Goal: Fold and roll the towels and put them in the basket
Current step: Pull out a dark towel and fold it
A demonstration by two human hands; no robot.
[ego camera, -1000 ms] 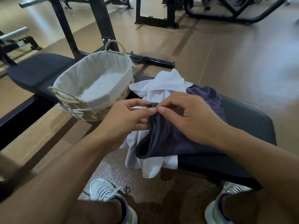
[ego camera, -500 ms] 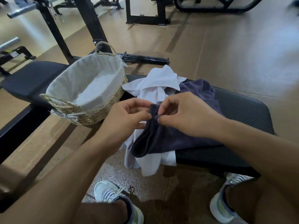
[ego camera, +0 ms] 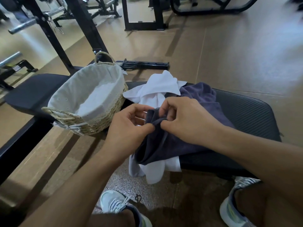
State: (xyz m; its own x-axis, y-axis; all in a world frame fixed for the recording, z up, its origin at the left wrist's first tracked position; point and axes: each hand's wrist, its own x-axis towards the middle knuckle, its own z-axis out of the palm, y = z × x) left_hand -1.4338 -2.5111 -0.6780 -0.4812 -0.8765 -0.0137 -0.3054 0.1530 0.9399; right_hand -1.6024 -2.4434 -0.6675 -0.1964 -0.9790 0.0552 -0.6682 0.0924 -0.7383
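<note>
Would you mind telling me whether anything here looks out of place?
The white towel droops off the bench edge toward the floor, crumpled under the dark towel. The basket sits tilted.

basket [ego camera: 85, 102] sits left on the bench [ego camera: 246, 112], two towels [ego camera: 180, 141] heaped right beside it.

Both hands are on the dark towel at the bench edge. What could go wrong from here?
The white towel lies under the dark towel and already hangs off the bench; lifting the dark one may drag it to the floor. Both the left hand and the right hand pinch only one bunched edge, so the grip could slip.
</note>
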